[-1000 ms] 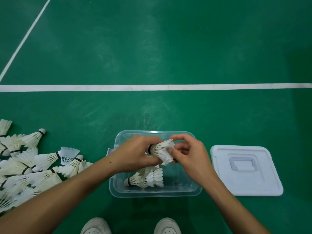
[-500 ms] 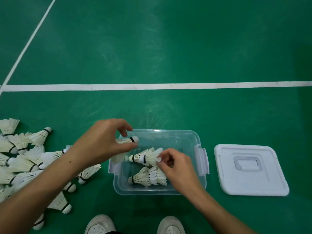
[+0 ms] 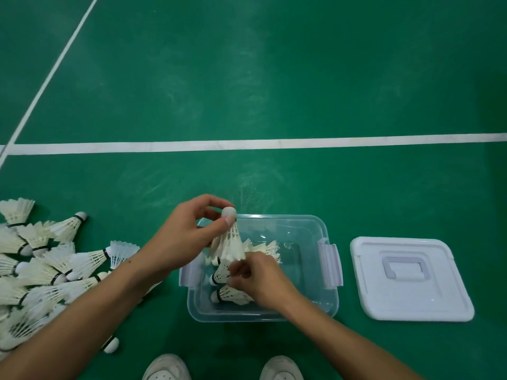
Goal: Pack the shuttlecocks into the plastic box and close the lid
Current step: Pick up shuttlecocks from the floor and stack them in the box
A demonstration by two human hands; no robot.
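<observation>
A clear plastic box stands open on the green floor, with several white shuttlecocks lying inside. My left hand pinches a shuttlecock by its cork, feathers hanging down over the box's left part. My right hand is inside the box, fingers curled at the feathers of a lying shuttlecock. The white lid lies flat on the floor to the right of the box.
A pile of several loose shuttlecocks covers the floor at the left. White court lines run across the green floor beyond the box. My two white shoes are at the bottom edge.
My left hand has brought its shuttlecock over the box and turned it cork up. My right hand has stayed inside the box among the lying shuttlecocks.
</observation>
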